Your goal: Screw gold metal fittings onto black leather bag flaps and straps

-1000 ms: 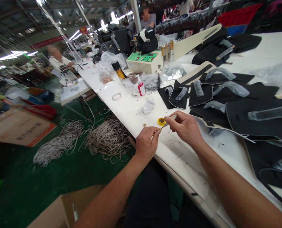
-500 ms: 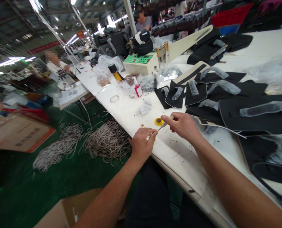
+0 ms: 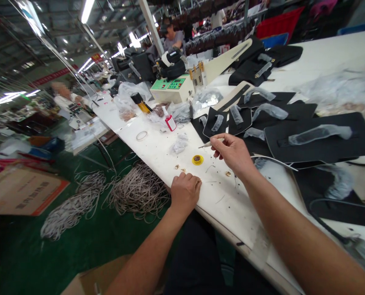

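Observation:
My right hand (image 3: pixel 231 152) pinches a thin pointed tool (image 3: pixel 211 144) with a pale handle, its dark tip aimed left above the table. Below the tip sits a small round yellow container (image 3: pixel 197 159) with dark contents. At the front edge of the white table, my left hand (image 3: pixel 185 190) is closed, fingers curled down; anything inside it is hidden. Small gold metal pieces (image 3: pixel 183 170) lie just beyond its knuckles. Another gold piece (image 3: pixel 228 174) rests under my right wrist.
Black panels (image 3: pixel 320 139) with plastic-wrapped handles are piled on the right. Farther back stand a red-and-white bottle (image 3: pixel 170 122), a tape ring (image 3: pixel 141 135) and a machine with a green panel (image 3: pixel 173 87). Grey cord (image 3: pixel 139 188) lies heaped on the floor. Co-workers are in the background.
My right hand has lifted the tool up and away from my left hand, where its tip was at a small gold piece. My left hand has turned knuckles-up, fingers curled down. The view has shifted right.

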`<state>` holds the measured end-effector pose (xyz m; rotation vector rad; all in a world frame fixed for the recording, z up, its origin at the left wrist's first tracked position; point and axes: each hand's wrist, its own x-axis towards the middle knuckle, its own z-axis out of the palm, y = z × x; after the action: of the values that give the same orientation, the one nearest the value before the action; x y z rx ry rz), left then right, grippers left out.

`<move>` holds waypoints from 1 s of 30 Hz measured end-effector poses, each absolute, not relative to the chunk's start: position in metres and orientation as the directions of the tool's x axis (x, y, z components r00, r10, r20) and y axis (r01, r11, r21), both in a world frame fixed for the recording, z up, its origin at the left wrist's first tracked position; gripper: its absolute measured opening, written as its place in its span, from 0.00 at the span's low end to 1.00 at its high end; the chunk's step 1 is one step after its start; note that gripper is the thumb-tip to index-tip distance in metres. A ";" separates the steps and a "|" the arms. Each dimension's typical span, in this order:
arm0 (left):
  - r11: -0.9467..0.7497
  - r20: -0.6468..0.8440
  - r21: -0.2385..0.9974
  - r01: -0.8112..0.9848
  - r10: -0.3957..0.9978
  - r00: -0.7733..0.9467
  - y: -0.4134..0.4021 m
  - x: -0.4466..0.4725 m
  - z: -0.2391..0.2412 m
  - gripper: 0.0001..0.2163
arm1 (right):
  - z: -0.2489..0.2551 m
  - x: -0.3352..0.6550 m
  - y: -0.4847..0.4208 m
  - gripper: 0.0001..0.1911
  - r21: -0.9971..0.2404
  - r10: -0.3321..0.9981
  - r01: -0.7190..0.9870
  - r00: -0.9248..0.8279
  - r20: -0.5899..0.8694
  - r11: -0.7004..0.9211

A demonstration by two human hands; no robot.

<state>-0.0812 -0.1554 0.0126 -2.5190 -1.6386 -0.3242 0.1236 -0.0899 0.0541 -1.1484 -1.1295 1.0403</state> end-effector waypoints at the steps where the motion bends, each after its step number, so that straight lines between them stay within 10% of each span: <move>1: -0.412 0.240 0.025 0.911 0.887 0.395 -0.156 -0.078 0.013 0.05 | 0.055 0.124 -0.090 0.17 -0.991 0.982 -0.043 0.145 0.119 0.126; 24: -0.448 0.145 0.291 0.845 0.894 0.424 -0.137 0.005 -0.002 0.05 | 0.038 0.121 -0.085 0.15 -0.995 0.987 0.001 0.122 0.101 0.102; 30: -0.243 0.071 0.731 0.638 0.957 0.283 -0.160 -0.011 0.007 0.04 | 0.004 0.116 -0.077 0.18 -0.998 0.999 0.045 0.029 -0.033 -0.034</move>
<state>-0.0112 -0.1596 0.0069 -2.9207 -2.1123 -1.0419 0.1159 -0.0774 0.0036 -1.2809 -1.2060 1.1908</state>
